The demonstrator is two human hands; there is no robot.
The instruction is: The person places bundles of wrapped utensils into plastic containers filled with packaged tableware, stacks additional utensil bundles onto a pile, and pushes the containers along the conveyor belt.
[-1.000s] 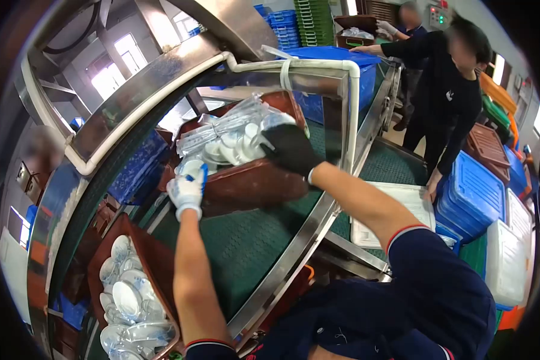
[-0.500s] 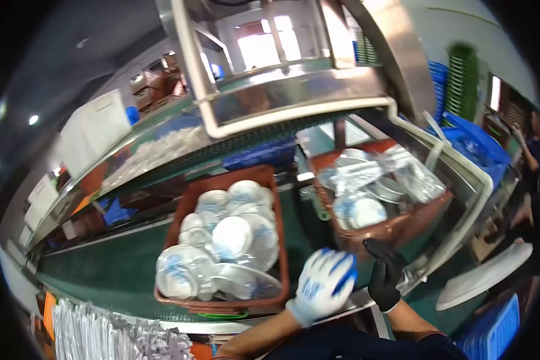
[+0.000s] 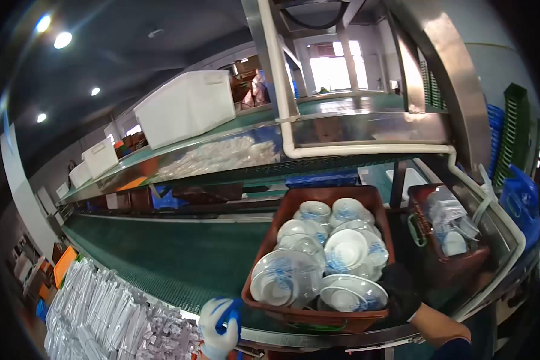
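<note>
A brown crate [image 3: 385, 225] stands on the green conveyor, filled with white bowls and plates [image 3: 346, 249] wrapped in clear film with blue print. My left hand [image 3: 219, 327], in a white glove with blue coating, is left of the crate's near corner, by the conveyor's front edge. Its fingers are curved with a gap between them, and nothing shows in it. Against the crate's right side is my right hand [image 3: 404, 295] in a black glove. Its fingers are lost in shadow, so their grip is unclear.
A second brown crate [image 3: 462, 264] with wrapped dishes stands on the right. Stacked silvery-white packets [image 3: 114, 318] lie at the lower left. Overhead, a metal shelf carries a white bin [image 3: 186, 108] and clear bags [image 3: 219, 157]. A white pipe [image 3: 372, 150] runs along the frame.
The view has swung left, so both crates sit further right. My left hand has gone from right of the full crate to its left. My right hand is now by that crate's right side.
</note>
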